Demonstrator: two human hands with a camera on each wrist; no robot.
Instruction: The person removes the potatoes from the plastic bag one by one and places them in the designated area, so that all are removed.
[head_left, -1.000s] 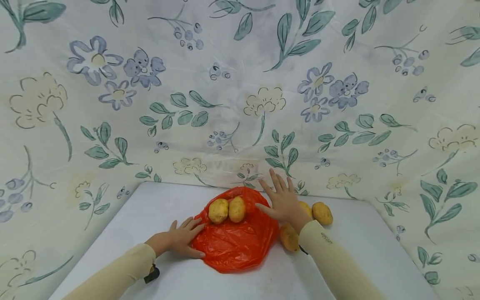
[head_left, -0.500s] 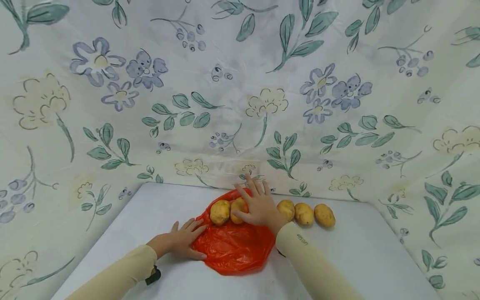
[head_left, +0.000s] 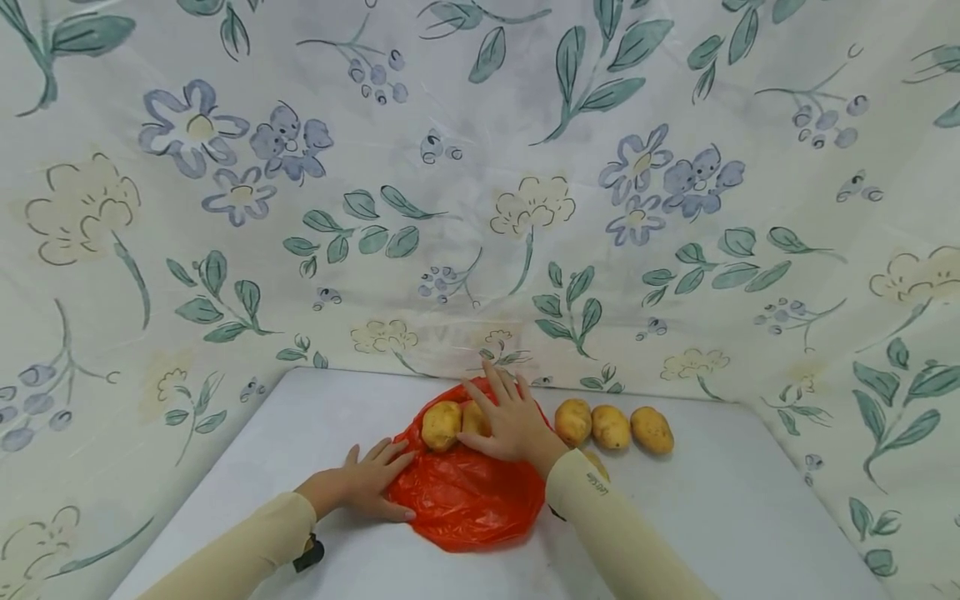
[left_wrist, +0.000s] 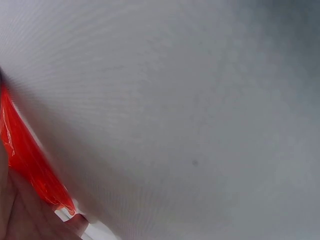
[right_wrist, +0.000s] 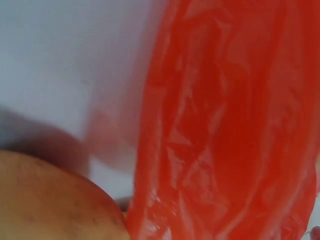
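Observation:
A red plastic bag (head_left: 472, 500) lies spread on the white table, with two potatoes on its far part. The left potato (head_left: 441, 425) shows whole. The other potato (head_left: 475, 418) is partly covered by my right hand (head_left: 506, 425), whose fingers are straight and spread over the bag's right side, thumb across that potato. At the bag's left edge, my left hand (head_left: 363, 483) rests with extended fingers, fingertips and thumb on the plastic. In the left wrist view, the hand (left_wrist: 35, 215) lies along the red bag (left_wrist: 30, 155). The bag (right_wrist: 220, 125) fills much of the right wrist view.
Right of the bag, three potatoes (head_left: 611, 427) stand in a row near the table's (head_left: 712, 500) back edge. Another potato (head_left: 597, 467) is mostly hidden behind my right wrist. A floral cloth (head_left: 480, 250) hangs behind and beside the table.
My right hand has moved left, from beside the loose potatoes to over the bag and its right potato. The row of three potatoes is now uncovered. My left hand has stayed in place.

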